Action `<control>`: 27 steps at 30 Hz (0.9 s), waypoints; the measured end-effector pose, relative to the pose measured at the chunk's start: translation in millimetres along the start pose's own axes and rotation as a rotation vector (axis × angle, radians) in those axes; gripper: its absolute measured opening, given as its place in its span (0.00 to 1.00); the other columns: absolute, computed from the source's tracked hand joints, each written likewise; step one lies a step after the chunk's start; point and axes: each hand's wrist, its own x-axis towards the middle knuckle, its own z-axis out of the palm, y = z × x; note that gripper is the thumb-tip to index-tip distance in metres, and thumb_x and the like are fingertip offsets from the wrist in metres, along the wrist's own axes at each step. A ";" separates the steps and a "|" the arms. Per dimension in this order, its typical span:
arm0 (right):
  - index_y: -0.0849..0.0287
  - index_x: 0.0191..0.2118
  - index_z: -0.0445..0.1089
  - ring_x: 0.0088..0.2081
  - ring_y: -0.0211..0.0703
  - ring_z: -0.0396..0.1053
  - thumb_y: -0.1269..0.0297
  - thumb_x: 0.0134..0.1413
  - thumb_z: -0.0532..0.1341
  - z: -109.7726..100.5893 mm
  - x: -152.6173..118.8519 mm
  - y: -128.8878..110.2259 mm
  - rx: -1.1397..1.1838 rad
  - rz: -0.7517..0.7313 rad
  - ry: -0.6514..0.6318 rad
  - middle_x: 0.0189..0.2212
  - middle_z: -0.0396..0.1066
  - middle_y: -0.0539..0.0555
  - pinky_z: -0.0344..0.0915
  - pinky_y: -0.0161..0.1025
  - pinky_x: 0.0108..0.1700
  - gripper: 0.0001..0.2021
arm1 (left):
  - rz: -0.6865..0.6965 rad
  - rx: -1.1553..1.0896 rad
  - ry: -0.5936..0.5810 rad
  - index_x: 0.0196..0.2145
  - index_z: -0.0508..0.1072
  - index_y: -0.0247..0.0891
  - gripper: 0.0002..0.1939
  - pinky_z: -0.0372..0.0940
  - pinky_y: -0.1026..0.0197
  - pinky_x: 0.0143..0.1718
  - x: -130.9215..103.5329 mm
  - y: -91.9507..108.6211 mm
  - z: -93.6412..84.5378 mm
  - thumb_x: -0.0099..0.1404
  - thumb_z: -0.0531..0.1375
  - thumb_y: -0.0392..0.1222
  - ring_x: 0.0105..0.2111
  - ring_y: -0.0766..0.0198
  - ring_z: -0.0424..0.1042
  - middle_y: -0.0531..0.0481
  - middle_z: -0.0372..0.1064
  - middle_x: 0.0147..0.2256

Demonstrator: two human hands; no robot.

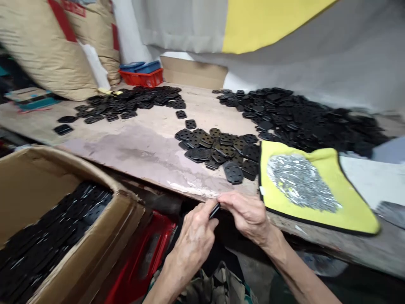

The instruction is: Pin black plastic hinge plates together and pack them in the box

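Just off the table's front edge, my left hand (196,231) is closed on a small black plastic plate (214,210), seen nearly edge-on and mostly covered by fingers. My right hand (248,214) meets it from the other side, fingertips pinched at the plate's upper end; whether a small part is between them is hidden. Beyond the hands lies a group of black plastic plates with holes (233,172), some ribbed. To the right, a heap of small shiny metal pieces (303,181) rests on a yellow cloth mat with black edging (351,211).
An open cardboard box (126,211) holding many black plates stands at lower left, by a red plastic object (142,257). Larger plate piles lie at back left (139,99) and back right (310,116). A red basket (142,77) and paper sacks (47,46) stand behind.
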 end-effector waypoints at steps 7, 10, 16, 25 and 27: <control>0.53 0.52 0.72 0.44 0.46 0.74 0.74 0.60 0.54 -30.8 -43.7 -12.7 0.067 0.340 -0.173 0.44 0.75 0.55 0.71 0.41 0.46 0.18 | -0.122 -0.533 -0.283 0.52 0.71 0.40 0.22 0.60 0.55 0.52 2.3 5.7 28.0 0.59 0.58 0.38 0.46 0.55 0.68 0.47 0.72 0.45; 0.53 0.61 0.63 0.40 0.46 0.75 0.67 0.60 0.57 -70.5 -51.0 -4.6 0.077 0.641 -0.027 0.48 0.73 0.58 0.73 0.43 0.42 0.23 | -0.144 -0.710 -0.330 0.47 0.72 0.38 0.18 0.64 0.60 0.38 4.7 14.1 39.5 0.60 0.61 0.44 0.36 0.60 0.69 0.48 0.72 0.37; 0.65 0.45 0.75 0.33 0.52 0.69 0.58 0.53 0.62 -180.5 -72.7 65.6 -0.970 1.045 0.057 0.38 0.72 0.67 0.59 0.43 0.30 0.17 | -0.208 -1.276 -0.425 0.44 0.70 0.32 0.17 0.64 0.59 0.32 9.0 26.6 50.6 0.61 0.59 0.46 0.37 0.55 0.71 0.37 0.71 0.40; 0.61 0.30 0.77 0.33 0.52 0.69 0.63 0.53 0.60 -207.3 -71.2 92.2 -1.084 1.164 -0.138 0.30 0.72 0.68 0.50 0.46 0.31 0.09 | -0.399 -1.531 -0.500 0.37 0.74 0.23 0.40 0.67 0.51 0.32 18.8 15.0 54.1 0.67 0.39 0.63 0.32 0.50 0.74 0.33 0.72 0.36; 0.61 0.30 0.78 0.34 0.53 0.71 0.64 0.50 0.63 -212.6 -64.5 93.3 -1.129 1.224 -0.205 0.31 0.73 0.71 0.51 0.46 0.30 0.07 | -0.428 -1.526 -0.508 0.35 0.75 0.21 0.42 0.67 0.51 0.34 19.7 11.0 50.6 0.66 0.38 0.65 0.30 0.51 0.74 0.33 0.73 0.33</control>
